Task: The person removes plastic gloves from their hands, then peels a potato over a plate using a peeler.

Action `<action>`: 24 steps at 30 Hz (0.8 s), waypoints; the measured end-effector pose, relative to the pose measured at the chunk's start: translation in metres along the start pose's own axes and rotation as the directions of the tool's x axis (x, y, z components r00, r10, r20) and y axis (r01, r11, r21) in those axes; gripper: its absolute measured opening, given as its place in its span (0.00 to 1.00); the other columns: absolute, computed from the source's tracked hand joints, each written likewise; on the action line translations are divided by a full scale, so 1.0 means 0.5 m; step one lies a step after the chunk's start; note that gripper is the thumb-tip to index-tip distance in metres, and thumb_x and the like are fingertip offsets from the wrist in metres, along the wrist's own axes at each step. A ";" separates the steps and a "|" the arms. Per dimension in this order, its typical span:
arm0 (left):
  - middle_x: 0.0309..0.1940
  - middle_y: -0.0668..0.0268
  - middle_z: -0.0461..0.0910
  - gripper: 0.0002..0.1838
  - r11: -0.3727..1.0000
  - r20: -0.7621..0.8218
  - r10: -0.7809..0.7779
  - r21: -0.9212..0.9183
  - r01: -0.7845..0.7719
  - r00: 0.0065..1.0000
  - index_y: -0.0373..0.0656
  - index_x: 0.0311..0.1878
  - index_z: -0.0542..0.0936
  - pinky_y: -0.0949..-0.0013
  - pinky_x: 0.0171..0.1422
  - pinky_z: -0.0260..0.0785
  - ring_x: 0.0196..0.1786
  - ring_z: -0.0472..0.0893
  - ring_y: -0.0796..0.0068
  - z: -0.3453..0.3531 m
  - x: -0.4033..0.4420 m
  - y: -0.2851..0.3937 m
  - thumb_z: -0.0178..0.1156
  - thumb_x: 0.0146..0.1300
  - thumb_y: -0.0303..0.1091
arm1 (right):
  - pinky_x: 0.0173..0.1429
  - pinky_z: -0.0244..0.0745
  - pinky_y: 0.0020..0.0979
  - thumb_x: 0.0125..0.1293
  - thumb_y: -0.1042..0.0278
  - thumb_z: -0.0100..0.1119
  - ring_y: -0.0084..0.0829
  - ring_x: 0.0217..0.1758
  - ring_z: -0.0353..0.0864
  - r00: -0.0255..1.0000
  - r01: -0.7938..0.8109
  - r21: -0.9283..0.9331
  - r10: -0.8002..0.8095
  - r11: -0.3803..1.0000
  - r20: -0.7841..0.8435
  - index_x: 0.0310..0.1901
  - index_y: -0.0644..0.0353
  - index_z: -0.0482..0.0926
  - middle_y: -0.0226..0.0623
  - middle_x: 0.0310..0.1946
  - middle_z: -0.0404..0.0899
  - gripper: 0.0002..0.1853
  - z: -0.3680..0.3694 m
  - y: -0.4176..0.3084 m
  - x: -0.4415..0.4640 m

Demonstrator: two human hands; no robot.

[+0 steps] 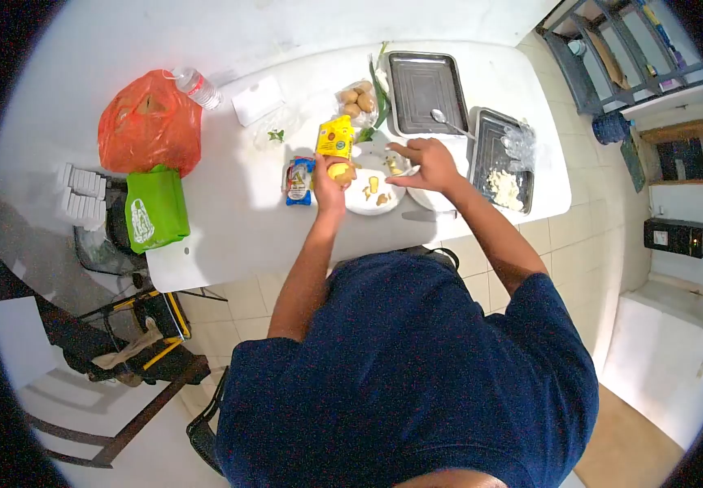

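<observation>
My left hand (329,189) is wrapped around a yellow potato (340,172), which looks peeled, at the left side of a white plate (360,209). Yellow pieces and brown peel scraps (382,198) lie on that plate. Over the plate's right side, my right hand (431,165) has its thumb and forefinger apart, with nothing visible between them. A knife (425,215) rests near the table's front edge. Just beyond my left hand is a yellow packet (334,137), and a blue packet (299,181) lies to its left.
Several brown potatoes (357,99) sit in clear plastic at the back. A dark tray (425,93) stands back right; another tray (488,138) holds pale crumbled pieces. A spoon (451,122) leans between them. Red bag (150,122), green bag (156,209) and bottle (198,88) are left.
</observation>
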State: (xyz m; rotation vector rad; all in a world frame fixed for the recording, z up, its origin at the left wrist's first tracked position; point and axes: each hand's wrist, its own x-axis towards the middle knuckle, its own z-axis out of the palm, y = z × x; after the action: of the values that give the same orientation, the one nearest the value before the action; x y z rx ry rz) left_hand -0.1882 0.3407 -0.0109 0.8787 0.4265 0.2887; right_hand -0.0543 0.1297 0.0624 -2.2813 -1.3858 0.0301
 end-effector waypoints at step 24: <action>0.43 0.68 0.81 0.17 0.932 -0.162 -0.289 -0.275 0.238 0.943 0.48 0.55 0.74 0.64 0.47 0.78 0.44 0.82 0.73 0.047 0.031 -0.028 0.47 0.77 0.48 | 0.43 0.68 0.36 0.50 0.31 0.67 0.36 0.37 0.78 0.991 0.133 -0.081 -0.135 0.988 -0.017 0.59 0.49 0.81 0.34 0.31 0.76 0.39 0.014 -0.090 0.067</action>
State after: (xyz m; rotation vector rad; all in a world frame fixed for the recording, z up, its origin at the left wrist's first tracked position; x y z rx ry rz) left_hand -0.1626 0.3225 -0.0122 0.5353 0.6744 0.1765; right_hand -0.0770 0.1777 0.0816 -2.2388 -1.5511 -0.0950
